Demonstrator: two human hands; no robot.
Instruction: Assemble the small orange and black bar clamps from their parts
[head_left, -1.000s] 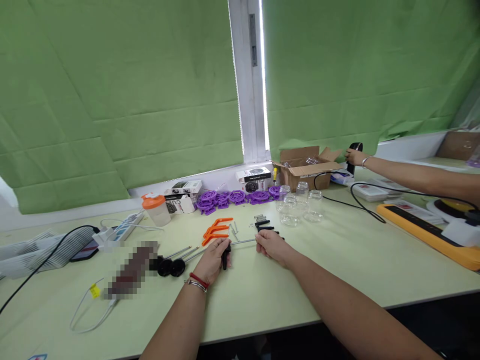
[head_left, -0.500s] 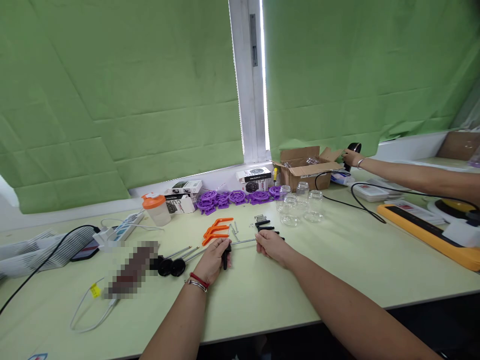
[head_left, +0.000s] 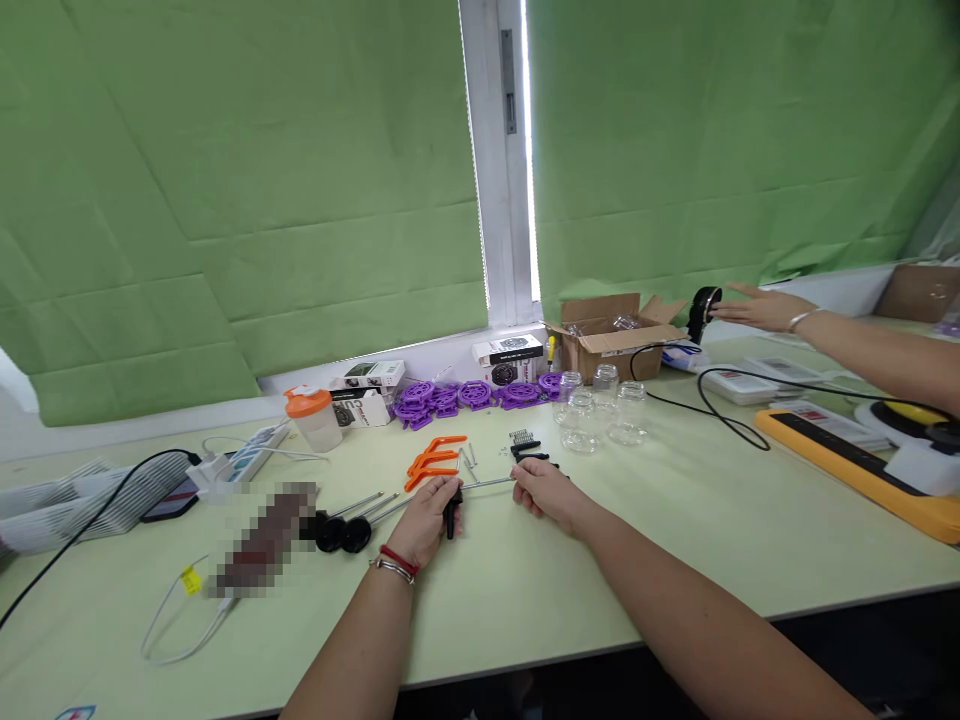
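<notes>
Between my two hands a thin metal rod (head_left: pixel 486 484) lies nearly level, low over the table. My left hand (head_left: pixel 429 512) is closed round a black handle-like part (head_left: pixel 451 516) at the rod's left end. The fingertips of my right hand (head_left: pixel 549 493) pinch the rod's other end, hiding its tip. Orange frame-shaped parts (head_left: pixel 431 465) and slim metal pins (head_left: pixel 469 458) lie just beyond my left hand. Behind my right hand are small springs (head_left: pixel 520 437) and black handle-like pieces (head_left: pixel 527 450). Rods with round black ends (head_left: pixel 356 534) rest left of my left wrist.
Glass jars (head_left: pixel 580 428) stand before an open cardboard box (head_left: pixel 619 345). Purple ring-shaped parts (head_left: pixel 475 395) line the back. An orange-lidded cup (head_left: pixel 310 418) and power strip (head_left: pixel 259 452) are left. A co-worker's hand (head_left: pixel 761 309) is beside a round black object (head_left: pixel 703 312); a black cable (head_left: pixel 720 405) crosses the right.
The co-worker's hand has moved right and its fingers have spread from the round black object. My own hands and the rod have hardly moved.
</notes>
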